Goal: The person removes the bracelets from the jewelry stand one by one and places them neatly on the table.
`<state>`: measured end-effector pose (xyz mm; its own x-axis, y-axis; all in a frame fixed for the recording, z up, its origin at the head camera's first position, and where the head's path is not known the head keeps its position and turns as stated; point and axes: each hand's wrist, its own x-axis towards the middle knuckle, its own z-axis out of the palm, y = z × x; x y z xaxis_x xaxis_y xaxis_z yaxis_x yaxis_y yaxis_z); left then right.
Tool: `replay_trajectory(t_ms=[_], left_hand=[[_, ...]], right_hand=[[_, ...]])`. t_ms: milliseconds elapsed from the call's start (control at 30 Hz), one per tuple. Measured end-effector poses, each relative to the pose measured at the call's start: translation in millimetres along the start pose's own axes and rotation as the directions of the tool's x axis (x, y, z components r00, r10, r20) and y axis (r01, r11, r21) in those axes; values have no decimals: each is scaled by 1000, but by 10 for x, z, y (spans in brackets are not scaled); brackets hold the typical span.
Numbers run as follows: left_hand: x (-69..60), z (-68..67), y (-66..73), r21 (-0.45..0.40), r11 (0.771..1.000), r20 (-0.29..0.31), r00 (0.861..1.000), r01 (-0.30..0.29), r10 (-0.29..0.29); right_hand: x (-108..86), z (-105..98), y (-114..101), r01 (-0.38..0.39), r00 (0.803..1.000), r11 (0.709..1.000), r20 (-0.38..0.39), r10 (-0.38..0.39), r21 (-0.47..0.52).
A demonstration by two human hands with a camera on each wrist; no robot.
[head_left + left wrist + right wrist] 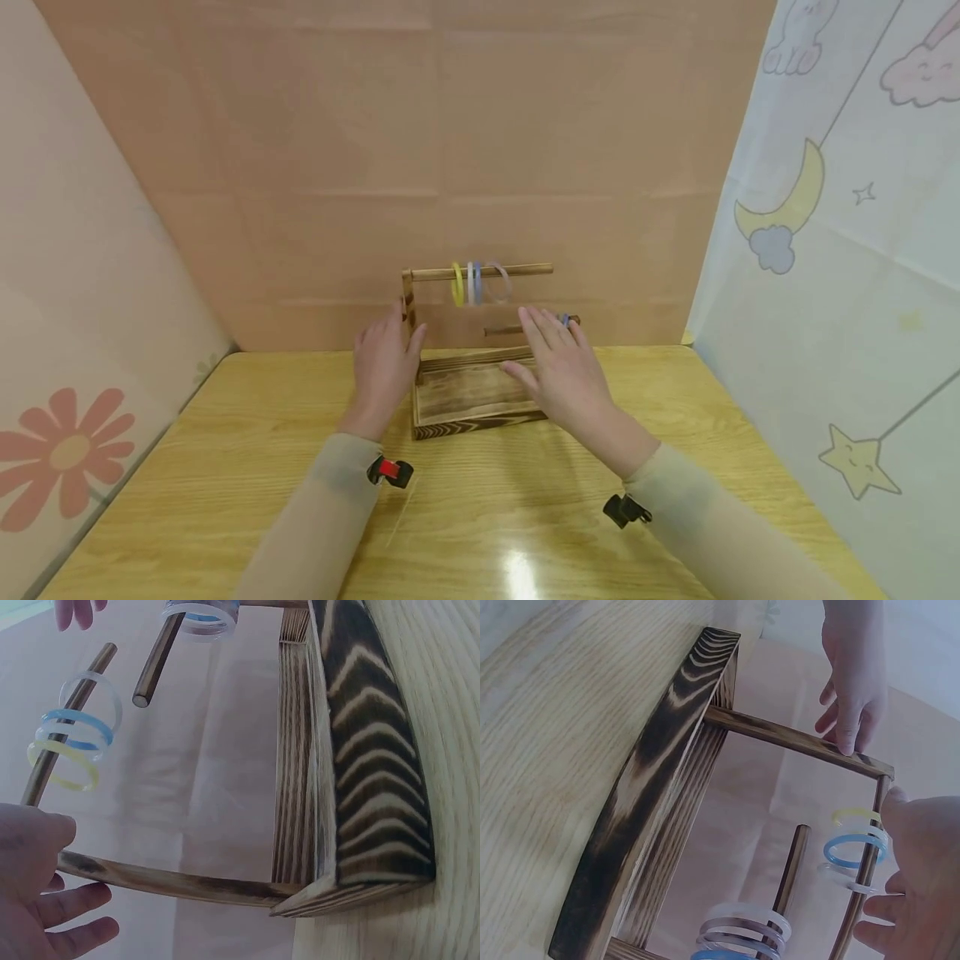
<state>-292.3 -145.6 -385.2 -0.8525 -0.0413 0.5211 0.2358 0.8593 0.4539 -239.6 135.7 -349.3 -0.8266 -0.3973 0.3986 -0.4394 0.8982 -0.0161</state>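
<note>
A wooden stand has an upper rod carrying a yellow ring, a white ring, a blue ring and a clear ring. On the lower rod hang several clear and blue rings, mostly hidden by the right hand in the head view. My left hand is at the left post, thumb and loosely extended fingers on either side; its thumb appears to touch the post in the right wrist view. My right hand, fingers extended, holds nothing before the lower rod.
The stand rests toward the back of a wooden table. Behind it hangs a brown cloth. Pale panels with a flower on the left and a moon on the right flank the table.
</note>
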Motion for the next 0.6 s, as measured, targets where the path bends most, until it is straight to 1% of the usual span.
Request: replay_trajectory(t_ms=[233, 433, 600], left_hand=[[78, 32, 22, 18, 1000, -61, 998, 11, -10], [157, 88, -11, 38, 999, -62, 998, 11, -9], [187, 124, -49, 22, 1000, -66, 998, 20, -19]], right_hand=[[73, -29, 36, -15, 1000, 1000, -1, 15, 26], [101, -25, 62, -20, 1000, 998, -14, 21, 52], [120, -23, 63, -13, 999, 999, -35, 15, 50]])
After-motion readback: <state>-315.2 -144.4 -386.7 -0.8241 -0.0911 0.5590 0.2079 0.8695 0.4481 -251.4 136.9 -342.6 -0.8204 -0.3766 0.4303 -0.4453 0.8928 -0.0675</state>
